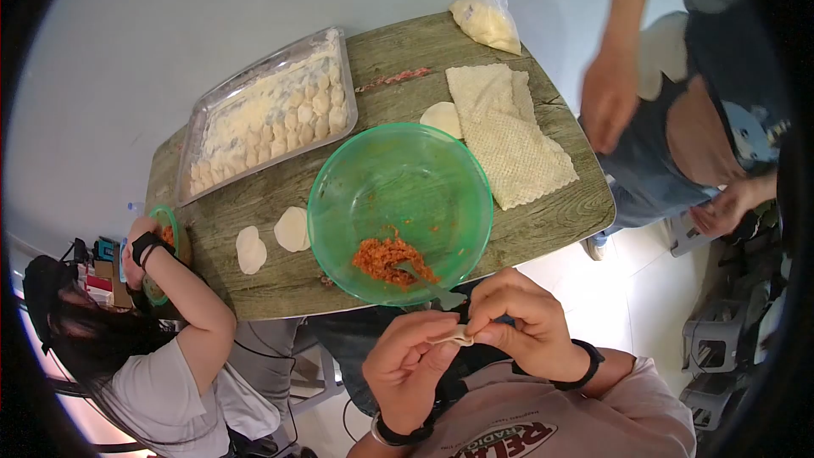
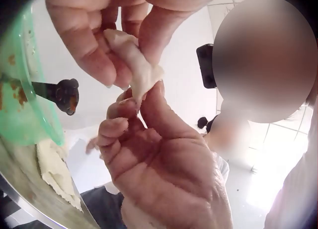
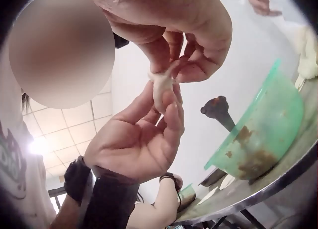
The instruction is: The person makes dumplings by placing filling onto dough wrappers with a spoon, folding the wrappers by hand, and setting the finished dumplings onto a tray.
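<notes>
Both hands hold one small dumpling [image 1: 459, 337] in front of the shirt, just off the table's near edge. Thumb and fingers of the left hand [image 1: 411, 363] grip its body; in the left wrist view it is a pale folded roll [image 2: 131, 58] of dough. The right hand [image 1: 524, 322] pinches its end between thumb and fingertips, as the right wrist view also shows. Just beyond the hands stands a green bowl [image 1: 407, 165] with orange-red filling [image 1: 381, 256] and a dark spoon [image 1: 439, 292] leaning on its near rim.
Round wrappers [image 1: 292, 229] lie left of the bowl, another [image 1: 441, 120] behind it. A metal tray [image 1: 349, 85] holds rows of dumplings. A quilted cloth [image 1: 517, 153] and a bag of dough [image 1: 487, 24] are at the right. One person sits left, another stands right.
</notes>
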Available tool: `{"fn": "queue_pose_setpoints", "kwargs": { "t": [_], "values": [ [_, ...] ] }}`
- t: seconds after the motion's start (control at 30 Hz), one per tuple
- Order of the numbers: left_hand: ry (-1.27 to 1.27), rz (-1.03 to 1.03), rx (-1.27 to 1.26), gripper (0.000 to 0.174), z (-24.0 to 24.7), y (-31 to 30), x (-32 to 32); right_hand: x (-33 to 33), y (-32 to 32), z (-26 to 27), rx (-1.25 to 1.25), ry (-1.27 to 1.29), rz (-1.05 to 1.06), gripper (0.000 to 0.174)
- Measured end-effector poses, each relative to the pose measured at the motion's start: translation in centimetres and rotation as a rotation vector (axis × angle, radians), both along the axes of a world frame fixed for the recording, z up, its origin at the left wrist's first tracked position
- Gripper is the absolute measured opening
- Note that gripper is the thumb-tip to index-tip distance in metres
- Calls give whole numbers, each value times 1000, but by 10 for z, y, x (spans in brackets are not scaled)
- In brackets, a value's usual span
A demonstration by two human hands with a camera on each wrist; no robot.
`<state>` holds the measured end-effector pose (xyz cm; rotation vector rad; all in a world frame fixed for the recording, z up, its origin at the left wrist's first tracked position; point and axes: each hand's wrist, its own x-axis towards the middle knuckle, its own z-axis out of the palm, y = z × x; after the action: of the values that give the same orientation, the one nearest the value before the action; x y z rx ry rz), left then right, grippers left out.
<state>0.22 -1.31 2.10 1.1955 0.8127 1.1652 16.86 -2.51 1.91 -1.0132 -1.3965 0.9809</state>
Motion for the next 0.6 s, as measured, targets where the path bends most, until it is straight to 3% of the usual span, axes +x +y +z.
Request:
{"fn": "queue_pose_setpoints", "kwargs": {
  "t": [0.37, 0.43, 0.6],
  "values": [
    [-4, 2, 69, 19, -3, 1, 0, -1, -1, 12, -92, 43, 15, 18],
    [30, -24, 81, 20, -5, 1, -1, -1, 1, 8, 17, -65, -10, 17],
    [28, -28, 16, 19, 4, 1, 1, -1, 0, 6, -21, -48, -36, 12]
  ]
}}
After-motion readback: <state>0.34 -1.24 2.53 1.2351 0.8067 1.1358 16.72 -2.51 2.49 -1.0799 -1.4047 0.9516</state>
